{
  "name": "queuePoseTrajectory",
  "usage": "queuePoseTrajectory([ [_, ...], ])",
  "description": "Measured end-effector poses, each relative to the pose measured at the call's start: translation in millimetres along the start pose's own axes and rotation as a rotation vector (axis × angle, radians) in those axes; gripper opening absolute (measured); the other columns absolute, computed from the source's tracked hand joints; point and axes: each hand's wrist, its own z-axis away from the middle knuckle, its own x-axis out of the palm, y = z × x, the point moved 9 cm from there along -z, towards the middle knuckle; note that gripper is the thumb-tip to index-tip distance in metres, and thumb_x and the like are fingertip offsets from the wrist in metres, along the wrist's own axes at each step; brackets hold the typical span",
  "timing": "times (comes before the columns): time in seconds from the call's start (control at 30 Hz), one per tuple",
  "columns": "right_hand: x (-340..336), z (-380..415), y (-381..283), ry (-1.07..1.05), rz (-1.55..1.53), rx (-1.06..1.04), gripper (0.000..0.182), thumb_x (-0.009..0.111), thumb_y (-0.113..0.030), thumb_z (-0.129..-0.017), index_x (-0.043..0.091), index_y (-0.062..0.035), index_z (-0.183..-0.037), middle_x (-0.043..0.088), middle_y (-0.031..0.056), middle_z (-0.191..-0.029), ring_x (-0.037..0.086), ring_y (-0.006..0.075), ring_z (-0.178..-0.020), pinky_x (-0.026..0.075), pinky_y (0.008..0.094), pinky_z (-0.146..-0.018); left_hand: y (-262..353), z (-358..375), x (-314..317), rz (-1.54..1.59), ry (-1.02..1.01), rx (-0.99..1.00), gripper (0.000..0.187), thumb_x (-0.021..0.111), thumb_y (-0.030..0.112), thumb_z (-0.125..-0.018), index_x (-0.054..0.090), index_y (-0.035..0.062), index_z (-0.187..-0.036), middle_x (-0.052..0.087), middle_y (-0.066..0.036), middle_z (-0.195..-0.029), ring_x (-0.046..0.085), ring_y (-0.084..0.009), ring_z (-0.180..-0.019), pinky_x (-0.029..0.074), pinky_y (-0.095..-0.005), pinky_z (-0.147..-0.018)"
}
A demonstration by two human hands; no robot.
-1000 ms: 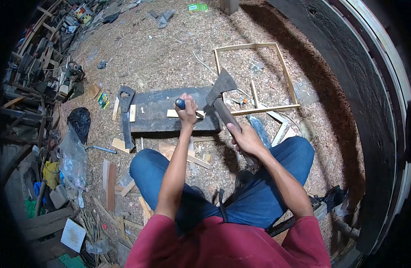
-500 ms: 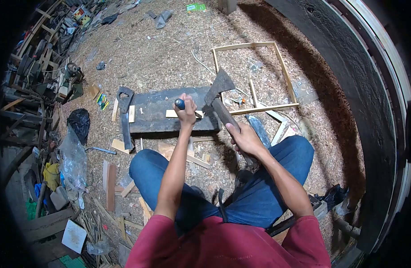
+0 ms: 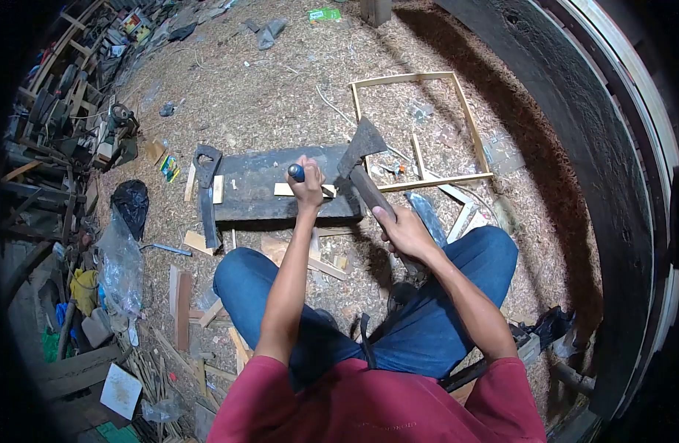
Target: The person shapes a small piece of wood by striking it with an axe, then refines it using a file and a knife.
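Observation:
My left hand [image 3: 308, 184] is closed around a blue-handled chisel-like tool [image 3: 296, 173], held upright with its lower end hidden. Under that fist a short pale wood strip [image 3: 283, 190] lies on a dark, thick wooden block [image 3: 254, 203]. My right hand [image 3: 409, 232] grips the wooden handle of an axe [image 3: 365, 144]. The axe head is raised beside the block's right end, apart from the blue handle. At the block's left end lies a handsaw [image 3: 207, 188], with a small wood offcut [image 3: 218, 189] next to it.
A thin rectangular wooden frame [image 3: 469, 122] lies on wood shavings at the upper right. Wood offcuts [image 3: 183, 299] are scattered near my knees. Clutter and a black plastic bag [image 3: 131, 207] fill the left side. A large dark beam [image 3: 576, 111] borders the right.

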Motion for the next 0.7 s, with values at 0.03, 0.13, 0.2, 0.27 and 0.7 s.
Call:
queuePoseTrajectory([
  [0.03,-0.1,0.0,-0.2,0.000,0.005,-0.003,0.051,0.050,-0.045,-0.101,0.060,0.0047,-0.095,0.062,0.0089,-0.064,0.063,0.0177,-0.051,0.051,0.0346,-0.048,-0.4,0.1,-1.0,0.008,0.006,-0.011,0.030,0.050,0.013,-0.096,0.034,0.0125,-0.071,0.030,0.005,-0.053,0.025,-0.0054,-0.038,0.023,-0.0254,-0.039],
  [0.13,0.1,1.3,-1.4,0.000,-0.013,0.007,0.051,0.050,-0.045,-0.101,0.060,0.0045,-0.094,0.063,0.0090,-0.065,0.063,0.0176,-0.051,0.051,0.0345,-0.048,-1.5,0.7,-1.1,0.019,0.012,-0.028,0.031,0.050,0.013,-0.096,0.033,0.0127,-0.070,0.030,0.005,-0.053,0.025,-0.0054,-0.038,0.023,-0.0254,-0.039],
  [0.2,0.6,1.0,-0.3,-0.005,-0.012,0.007,0.052,0.050,-0.045,-0.101,0.061,0.0046,-0.095,0.063,0.0091,-0.064,0.063,0.0177,-0.051,0.051,0.0344,-0.048,-3.1,1.0,-0.9,0.021,0.011,-0.034,0.031,0.051,0.013,-0.096,0.034,0.0128,-0.070,0.030,0.005,-0.053,0.025,-0.0054,-0.038,0.023,-0.0253,-0.039],
  [0.27,1.5,0.0,1.0,-0.009,-0.010,0.006,0.052,0.049,-0.046,-0.101,0.061,0.0048,-0.096,0.063,0.0091,-0.064,0.063,0.0178,-0.051,0.051,0.0343,-0.048,-2.4,0.5,-0.6,0.012,-0.003,-0.005,0.030,0.051,0.013,-0.095,0.034,0.0128,-0.070,0.030,0.005,-0.053,0.025,-0.0054,-0.038,0.022,-0.0254,-0.039],
  [0.7,3.8,-1.9,3.2,-0.009,0.002,-0.002,0.056,0.049,-0.048,-0.101,0.063,0.0059,-0.102,0.063,0.0094,-0.065,0.064,0.0189,-0.050,0.052,0.0354,-0.049,-3.9,-0.6,-4.0,0.035,0.011,-0.023,0.028,0.049,0.014,-0.095,0.035,0.0125,-0.071,0.031,0.005,-0.053,0.025,-0.0052,-0.038,0.021,-0.0253,-0.038],
])
